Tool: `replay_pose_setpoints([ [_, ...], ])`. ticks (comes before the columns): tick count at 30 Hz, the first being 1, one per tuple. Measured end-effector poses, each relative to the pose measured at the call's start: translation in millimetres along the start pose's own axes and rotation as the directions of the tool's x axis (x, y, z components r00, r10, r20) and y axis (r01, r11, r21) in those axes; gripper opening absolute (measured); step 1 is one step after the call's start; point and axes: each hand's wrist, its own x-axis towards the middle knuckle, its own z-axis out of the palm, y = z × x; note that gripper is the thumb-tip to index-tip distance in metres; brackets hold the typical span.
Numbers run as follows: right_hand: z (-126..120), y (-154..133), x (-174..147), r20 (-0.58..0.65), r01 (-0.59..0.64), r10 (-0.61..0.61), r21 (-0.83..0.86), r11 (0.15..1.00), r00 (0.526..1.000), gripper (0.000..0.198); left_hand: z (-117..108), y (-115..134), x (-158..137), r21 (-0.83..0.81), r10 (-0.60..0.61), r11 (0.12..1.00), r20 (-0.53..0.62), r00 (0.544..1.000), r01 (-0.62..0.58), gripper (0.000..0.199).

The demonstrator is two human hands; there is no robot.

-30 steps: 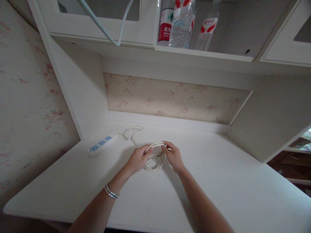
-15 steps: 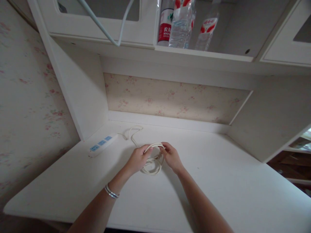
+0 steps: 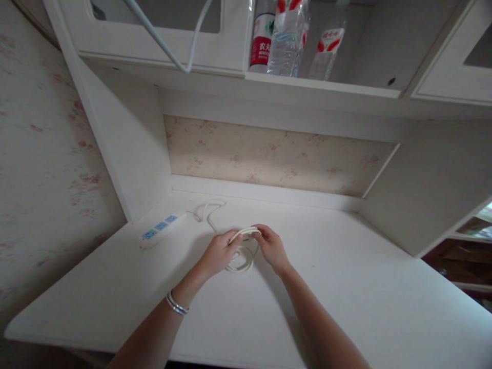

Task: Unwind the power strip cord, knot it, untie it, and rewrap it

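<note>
A white power cord [image 3: 242,266] is looped into a coil between my hands, over the middle of the white desk. My left hand [image 3: 221,251] pinches the upper strands of the coil from the left side. On the right, my right hand [image 3: 271,247] has its fingers closed on the same strands. The lower loops hang or rest beneath; which of the two I cannot tell. From the coil, the cord runs back and left in loose bends to a white power strip [image 3: 164,228] with blue sockets, lying on the desk. The plug is not clearly visible.
The white desk [image 3: 346,297] has side panels left and right and a flowered wall behind. Overhead, a shelf holds plastic bottles [image 3: 286,41]. A pale bent rod or tube [image 3: 165,46] hangs before the upper left cabinet door.
The coil's lower loops have shifted up slightly and look narrower, and the bundle inside is now less visible. Both hands keep hold of the cord almost in place.
</note>
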Motion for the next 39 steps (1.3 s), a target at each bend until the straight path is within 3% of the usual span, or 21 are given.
replay_pose_setpoints([
  [11, 1, -9, -5, 0.090, -0.092, 0.078, 0.165, 0.982, 0.993, 0.034, -5, -2, 2, 0.045, 0.019, 0.999, -0.132, 0.991, -0.013, 0.038],
  [17, 0, -3, -3, 0.013, 0.017, -0.019, 0.116, 0.993, 1.000, 0.024, -2, -2, 1, 0.045, 0.044, 0.998, -0.041, 0.998, -0.042, 0.037],
  [21, 1, -2, -1, -0.007, 0.055, -0.054, 0.168, 0.984, 0.999, 0.025, -1, -3, 1, 0.045, 0.045, 0.998, -0.016, 0.999, -0.044, 0.038],
  [28, 0, -5, -2, 0.033, -0.009, -0.001, 0.302, 0.953, 0.999, 0.023, -1, -7, 2, 0.068, 0.038, 0.997, -0.010, 0.999, -0.037, 0.038],
  [39, -4, -11, -7, 0.221, -0.128, 0.015, 0.508, 0.852, 0.975, 0.020, -7, -9, 4, 0.151, 0.009, 0.989, -0.013, 1.000, -0.007, 0.041],
])
